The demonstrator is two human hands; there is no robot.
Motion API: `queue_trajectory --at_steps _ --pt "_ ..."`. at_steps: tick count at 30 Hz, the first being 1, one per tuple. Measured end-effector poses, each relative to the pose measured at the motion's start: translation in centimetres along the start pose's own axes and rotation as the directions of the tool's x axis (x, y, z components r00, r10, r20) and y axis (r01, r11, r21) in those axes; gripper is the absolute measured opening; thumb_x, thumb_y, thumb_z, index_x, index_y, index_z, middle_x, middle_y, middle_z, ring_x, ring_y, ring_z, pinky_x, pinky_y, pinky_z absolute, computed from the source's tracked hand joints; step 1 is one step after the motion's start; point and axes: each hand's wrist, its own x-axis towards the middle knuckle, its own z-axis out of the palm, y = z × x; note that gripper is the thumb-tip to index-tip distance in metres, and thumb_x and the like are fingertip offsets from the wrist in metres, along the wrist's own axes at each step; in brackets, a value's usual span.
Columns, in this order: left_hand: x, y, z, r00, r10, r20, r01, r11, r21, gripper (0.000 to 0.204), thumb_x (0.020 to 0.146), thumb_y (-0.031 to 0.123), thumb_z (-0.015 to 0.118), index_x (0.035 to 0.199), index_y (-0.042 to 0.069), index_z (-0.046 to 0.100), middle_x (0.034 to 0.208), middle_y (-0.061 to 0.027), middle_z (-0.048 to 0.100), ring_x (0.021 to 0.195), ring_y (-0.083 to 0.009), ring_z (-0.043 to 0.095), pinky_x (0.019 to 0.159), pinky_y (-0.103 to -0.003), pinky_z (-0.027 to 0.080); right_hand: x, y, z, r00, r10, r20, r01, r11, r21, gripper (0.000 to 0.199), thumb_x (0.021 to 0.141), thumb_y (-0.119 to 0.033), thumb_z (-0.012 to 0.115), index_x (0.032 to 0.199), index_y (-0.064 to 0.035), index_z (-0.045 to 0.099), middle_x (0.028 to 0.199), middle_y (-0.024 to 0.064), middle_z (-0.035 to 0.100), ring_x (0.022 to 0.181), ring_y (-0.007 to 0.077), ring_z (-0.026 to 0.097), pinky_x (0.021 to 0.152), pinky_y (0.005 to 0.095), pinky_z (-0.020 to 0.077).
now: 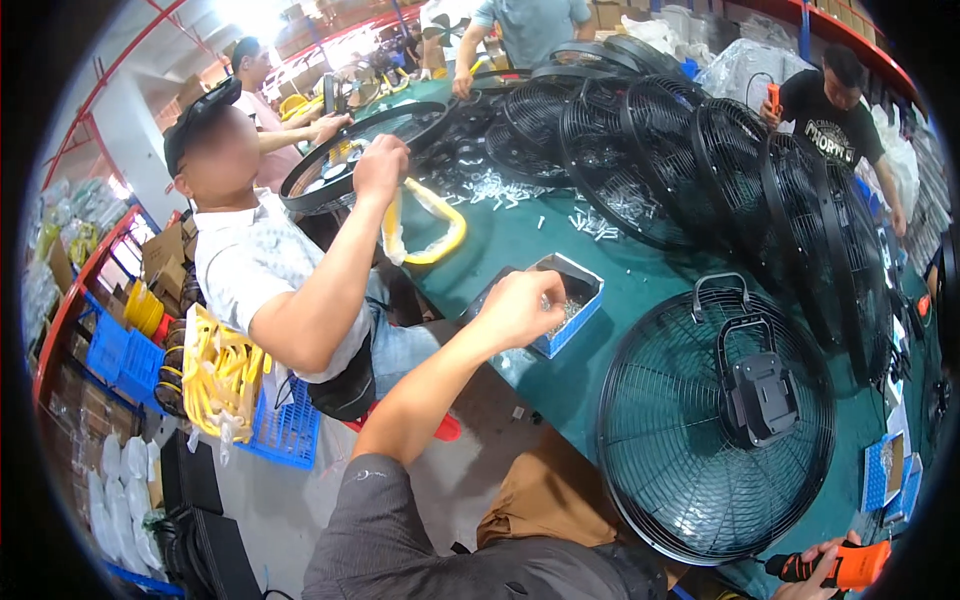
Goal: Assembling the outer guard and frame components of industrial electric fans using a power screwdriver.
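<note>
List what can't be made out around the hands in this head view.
- Left hand: its fingers dip into the blue box; whatever they pinch is hidden by the hand.
- Box contents: small, shiny, too small to identify.
- Right hand: cut off by the lower edge, on an orange tool; tool tip unseen.

Right hand [815,575] and orange power tool [845,566], cut by lower edge.

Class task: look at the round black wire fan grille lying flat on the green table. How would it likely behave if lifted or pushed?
The fan grille is mostly open wire, so probably light for its size. Lying flat, it seems unlikely to roll or tip. Its handle suggests an easy lift.
</note>
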Motion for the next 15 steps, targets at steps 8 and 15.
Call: queue_trajectory --at_steps 8,15 --pt "-11.0 4.4 2.6 0.902 0.114 0.416 0.394 0.173 -0.903 0.015 0.09 0.008 0.067 0.104 0.002 0.068 0.089 -0.0072 0.071 0.058 -0.0066 0.059 0.047 -0.02 0.043 0.7 -1.7 -1.1 0.987 0.096 0.131 -0.091 0.995 -0.041 0.026 0.09 -0.01 0.059 0.112 0.0009 0.051 0.08 0.0117 0.054 0.063 0.0204 0.052 0.056 0.0319 0.0455" --pt "-18.0 13.2 9.1 0.674 0.526 0.518 0.717 -0.299 -0.63 0.006 0.094 0.006 0.062 0.096 0.001 0.058 0.084 -0.0093 0.062 0.056 -0.0063 0.053 0.046 -0.018 0.037 -3.3 -6.1 3.4 0.951 -0.088 0.296 -0.143 0.724 0.675 0.041 0.087 -0.025 0.058 0.12 -0.0004 0.051 0.076 0.0068 0.05 0.058 0.0169 0.047 0.054 0.0304 0.0375"
